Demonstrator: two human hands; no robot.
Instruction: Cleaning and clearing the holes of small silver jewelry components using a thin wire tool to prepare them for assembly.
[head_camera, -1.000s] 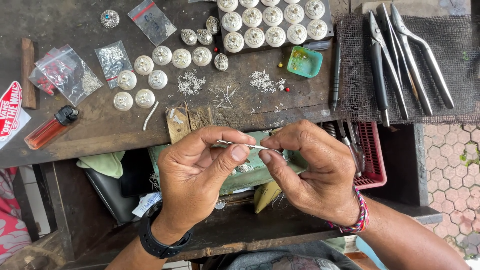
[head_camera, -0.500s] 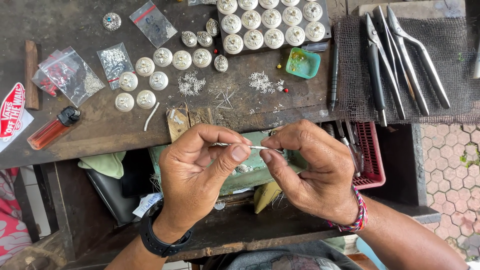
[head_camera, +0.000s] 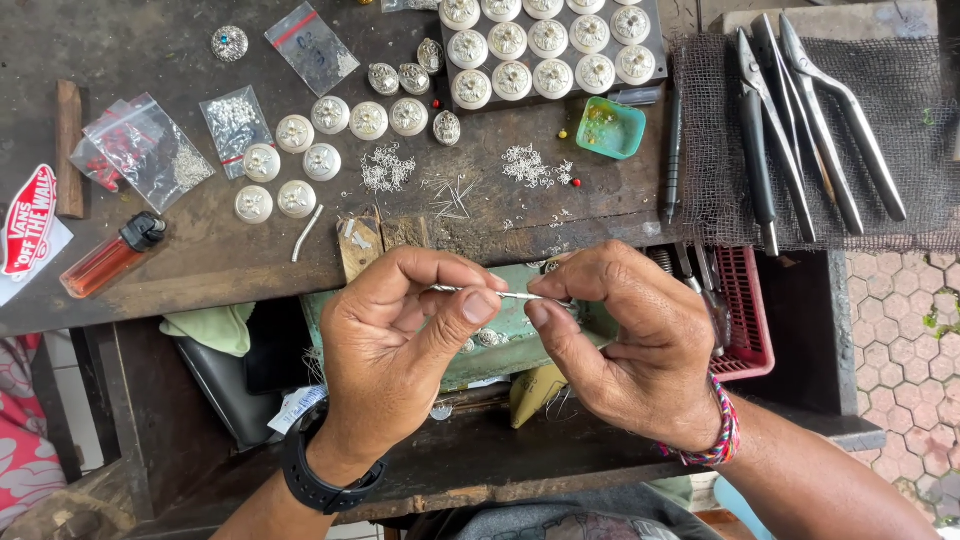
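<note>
— Head view, hands first: what are they doing?

— Both are pinched on one thin silver wire (head_camera: 505, 294). The left hand (head_camera: 400, 350) grips its left end between thumb and forefinger; the right hand (head_camera: 630, 345) closes on its right end.

— How does the wire lie?

— Nearly level, its long axis running left to right between the two hands, over the green tray (head_camera: 500, 345) below the bench (head_camera: 200, 270) edge. Neither hand is nearer; each holds an end.

— And around them?

— Farther out on the bench sit round silver buttons (head_camera: 350, 120), small heaps of wire rings (head_camera: 385, 170), a little green dish (head_camera: 610, 128) and an orange lighter (head_camera: 105, 260). Pliers (head_camera: 800, 120) rest on dark mesh at right.
</note>
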